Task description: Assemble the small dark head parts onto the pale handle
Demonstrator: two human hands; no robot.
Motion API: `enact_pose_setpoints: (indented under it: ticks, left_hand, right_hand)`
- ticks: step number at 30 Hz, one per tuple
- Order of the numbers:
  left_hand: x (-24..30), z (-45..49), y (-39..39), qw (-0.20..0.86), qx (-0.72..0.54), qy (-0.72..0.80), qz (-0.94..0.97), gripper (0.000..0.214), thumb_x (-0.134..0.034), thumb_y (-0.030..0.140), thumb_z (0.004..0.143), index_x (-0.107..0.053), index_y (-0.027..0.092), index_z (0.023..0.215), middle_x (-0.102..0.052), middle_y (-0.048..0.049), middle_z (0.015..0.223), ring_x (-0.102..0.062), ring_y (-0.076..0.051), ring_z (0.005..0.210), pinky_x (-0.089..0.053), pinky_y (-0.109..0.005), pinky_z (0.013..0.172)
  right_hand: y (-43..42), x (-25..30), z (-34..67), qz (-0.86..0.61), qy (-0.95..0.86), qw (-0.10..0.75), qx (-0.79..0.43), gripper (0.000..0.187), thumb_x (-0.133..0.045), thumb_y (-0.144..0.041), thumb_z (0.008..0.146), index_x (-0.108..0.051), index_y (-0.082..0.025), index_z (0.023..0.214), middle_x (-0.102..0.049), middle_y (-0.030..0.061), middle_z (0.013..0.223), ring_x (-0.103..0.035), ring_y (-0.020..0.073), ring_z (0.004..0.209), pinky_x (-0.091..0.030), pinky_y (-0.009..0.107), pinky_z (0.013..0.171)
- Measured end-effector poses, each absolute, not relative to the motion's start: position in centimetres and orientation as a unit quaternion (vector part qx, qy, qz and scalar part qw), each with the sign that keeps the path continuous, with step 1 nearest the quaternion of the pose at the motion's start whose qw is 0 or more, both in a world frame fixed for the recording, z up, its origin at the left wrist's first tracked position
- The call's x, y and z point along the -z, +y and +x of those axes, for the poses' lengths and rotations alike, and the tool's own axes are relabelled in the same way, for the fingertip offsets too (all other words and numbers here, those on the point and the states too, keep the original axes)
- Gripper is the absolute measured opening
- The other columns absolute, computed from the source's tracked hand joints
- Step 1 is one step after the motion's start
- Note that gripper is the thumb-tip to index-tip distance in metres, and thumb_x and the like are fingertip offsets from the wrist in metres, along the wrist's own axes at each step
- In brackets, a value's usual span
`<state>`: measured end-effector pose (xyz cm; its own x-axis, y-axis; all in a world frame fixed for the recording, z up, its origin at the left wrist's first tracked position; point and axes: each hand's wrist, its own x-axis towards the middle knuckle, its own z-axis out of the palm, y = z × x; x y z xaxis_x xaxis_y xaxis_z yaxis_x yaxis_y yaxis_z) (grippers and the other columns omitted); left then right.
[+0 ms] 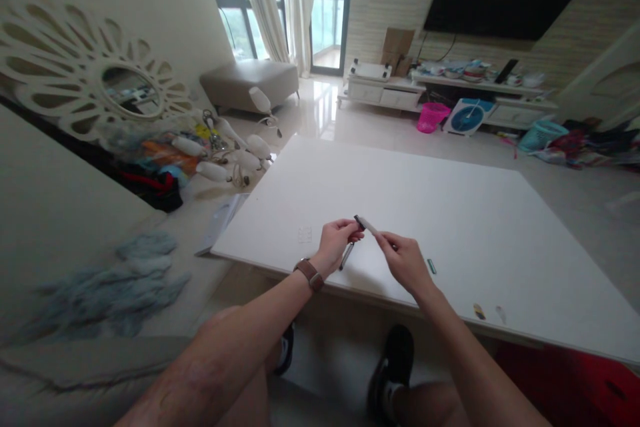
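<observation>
My right hand (403, 259) is closed around the lower end of a slim light grey handle-like piece (369, 225). The fingers of my left hand (337, 240) pinch a small dark piece (359, 221) at the handle's upper end; whether the two are joined, I cannot tell. Just below my left fingers, a dark pen-shaped thing (347, 257) lies on the white table (400, 180). A clear sheet-like piece (305, 235) rests left of that hand. To the right of my right wrist is a short dark green strip (431, 266).
Near the front edge lie a yellow-and-black piece (479, 311) and a small clear piece (501, 313). A lamp with several white shades (250, 153) stands past the table's left side. Beyond the table are a pink basket (432, 118) and a blue fan (470, 116).
</observation>
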<state>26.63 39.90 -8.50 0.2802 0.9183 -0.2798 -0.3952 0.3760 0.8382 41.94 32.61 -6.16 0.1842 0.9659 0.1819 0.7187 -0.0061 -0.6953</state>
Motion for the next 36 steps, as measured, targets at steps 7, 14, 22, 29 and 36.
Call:
enact_pose_setpoints:
  ticks: [7,14,22,29,36]
  left_hand:
    - [8.2,26.5,40.0,0.729,-0.458,0.396,0.319,0.011,-0.075,0.018,0.066,-0.070,0.010,0.072,-0.070,-0.0080,0.070,-0.064,-0.012,0.061,-0.045,-0.023,0.059]
    - [8.3,26.4,40.0,0.726,-0.462,0.388,0.329,0.013,-0.075,0.020,0.066,-0.071,0.010,0.073,-0.070,-0.0074,0.070,-0.064,-0.012,0.063,-0.047,-0.024,0.063]
    - [8.0,26.2,40.1,0.732,-0.464,0.387,0.315,0.017,-0.078,0.022,0.064,-0.072,0.011,0.075,-0.071,-0.0064,0.071,-0.065,-0.012,0.063,-0.047,-0.024,0.064]
    - [8.0,26.2,40.3,0.723,-0.469,0.393,0.321,0.019,-0.079,0.023,0.064,-0.072,0.010,0.075,-0.072,-0.0082,0.074,-0.065,-0.013,0.064,-0.046,-0.024,0.063]
    - [7.9,26.0,40.5,0.727,-0.484,0.383,0.301,0.015,-0.077,0.020,0.062,-0.071,0.011,0.072,-0.071,-0.0066,0.071,-0.064,-0.013,0.064,-0.047,-0.025,0.066]
  right_hand:
    - [33.1,6.5,43.0,-0.724,-0.559,0.380,-0.141,0.044,-0.048,-0.049,0.093,-0.076,-0.016,0.093,-0.059,0.0016,0.058,-0.046,0.0134,0.053,-0.029,0.026,0.053]
    - [32.6,6.3,40.4,-0.656,-0.596,0.390,-0.250,0.043,-0.049,-0.048,0.093,-0.077,-0.016,0.096,-0.061,0.0009,0.063,-0.046,0.0122,0.054,-0.031,0.024,0.053]
    - [32.8,6.8,41.0,-0.663,-0.569,0.406,-0.269,0.043,-0.051,-0.049,0.091,-0.077,-0.014,0.090,-0.055,0.0005,0.059,-0.044,0.0116,0.054,-0.030,0.023,0.050]
    - [32.7,6.3,41.6,-0.676,-0.520,0.455,-0.255,0.048,-0.053,-0.053,0.090,-0.076,-0.013,0.102,-0.047,-0.0016,0.055,-0.040,0.0109,0.052,-0.028,0.023,0.048]
    - [32.5,6.9,39.9,-0.635,-0.570,0.420,-0.310,0.045,-0.051,-0.051,0.092,-0.077,-0.014,0.099,-0.053,-0.0001,0.059,-0.044,0.0115,0.055,-0.031,0.023,0.051]
